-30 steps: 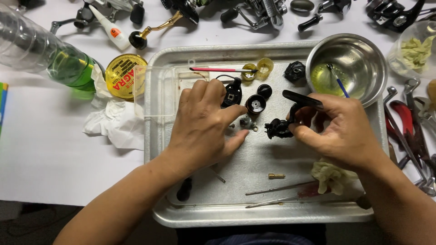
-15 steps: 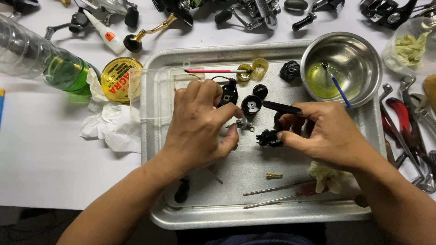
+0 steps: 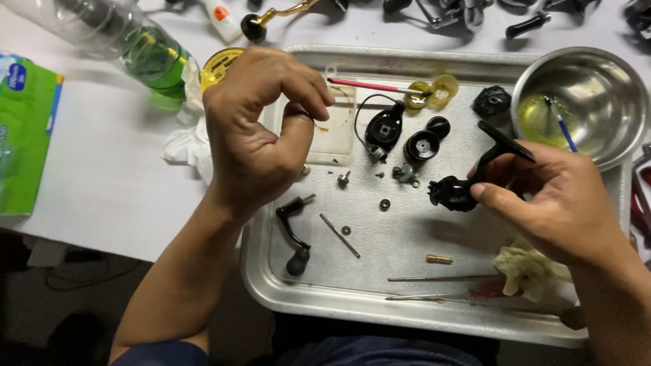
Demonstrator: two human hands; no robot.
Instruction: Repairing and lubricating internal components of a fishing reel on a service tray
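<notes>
A black reel body (image 3: 456, 191) was pinched between thumb and fingers of the right hand (image 3: 556, 203), just above the metal tray (image 3: 407, 308). The left hand (image 3: 261, 129) was raised over the tray's left side, fingers curled together; whether a small part was held could not be told. For clean reassembly, the body would best be kept steady over the tray, so that loose screws (image 3: 344, 178) were caught.

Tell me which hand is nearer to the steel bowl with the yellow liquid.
Right. The right hand, holding a black reel part, sits just below the steel bowl, almost at its rim. The left hand is raised over the tray's far left side, well away.
</notes>
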